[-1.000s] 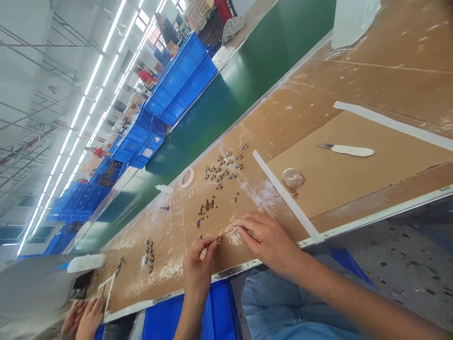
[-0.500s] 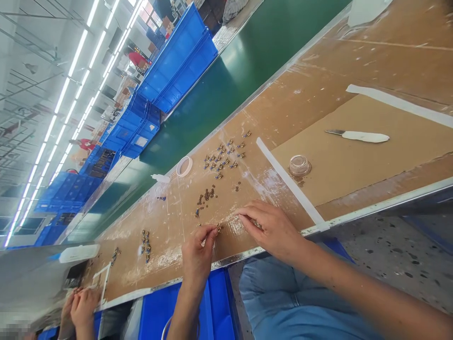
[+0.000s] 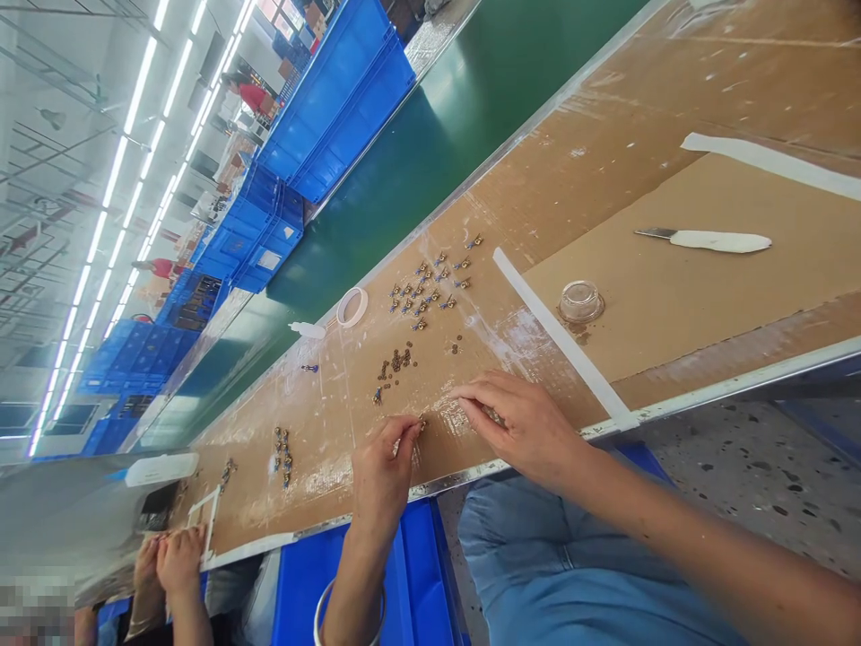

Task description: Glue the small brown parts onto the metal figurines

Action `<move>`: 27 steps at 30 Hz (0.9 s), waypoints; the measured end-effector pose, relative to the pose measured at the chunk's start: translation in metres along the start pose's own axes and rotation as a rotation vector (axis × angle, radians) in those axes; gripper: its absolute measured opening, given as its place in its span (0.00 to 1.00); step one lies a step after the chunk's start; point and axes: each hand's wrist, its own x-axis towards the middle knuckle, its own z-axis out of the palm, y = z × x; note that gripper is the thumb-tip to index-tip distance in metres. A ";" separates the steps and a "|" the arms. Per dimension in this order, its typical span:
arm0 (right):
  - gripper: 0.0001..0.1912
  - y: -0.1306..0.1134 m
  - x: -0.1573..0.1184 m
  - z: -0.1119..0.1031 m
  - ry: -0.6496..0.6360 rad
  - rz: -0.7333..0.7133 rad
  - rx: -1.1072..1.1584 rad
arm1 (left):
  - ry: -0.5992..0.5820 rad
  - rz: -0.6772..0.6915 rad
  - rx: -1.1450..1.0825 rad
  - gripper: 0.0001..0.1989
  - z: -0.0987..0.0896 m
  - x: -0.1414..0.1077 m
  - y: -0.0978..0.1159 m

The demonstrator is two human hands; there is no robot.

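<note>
My left hand (image 3: pixel 382 467) is near the table's front edge, its thumb and forefinger pinched on a small brass-coloured part (image 3: pixel 422 423). Most of that part is hidden by the fingertips. To its right, just above the tabletop, my right hand (image 3: pixel 517 420) has thumb and forefinger drawn together. Whatever those fingers hold, if anything, is too small to make out. Beyond the hands lie a loose pile of small brown discs (image 3: pixel 398 361) and a single blue-and-gold piece (image 3: pixel 378 396). Farther back, several similar blue-and-gold pieces (image 3: pixel 421 292) stand in a group.
A white-handled knife (image 3: pixel 719 240) and a clear round cup (image 3: pixel 580 302) rest on cardboard at the right. A tape roll (image 3: pixel 352 307) and a white bottle (image 3: pixel 308 330) lie along the far edge. Another person's hands (image 3: pixel 176 556) work at the lower left. Blue crates (image 3: pixel 343 99) stand beyond the green belt (image 3: pixel 464 117).
The camera view has shifted slightly. My left hand still pinches the small part, and my right hand keeps nearly the same place and pose.
</note>
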 end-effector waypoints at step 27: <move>0.09 0.003 0.000 0.001 0.022 -0.013 0.018 | -0.078 -0.023 0.083 0.10 0.000 0.009 0.006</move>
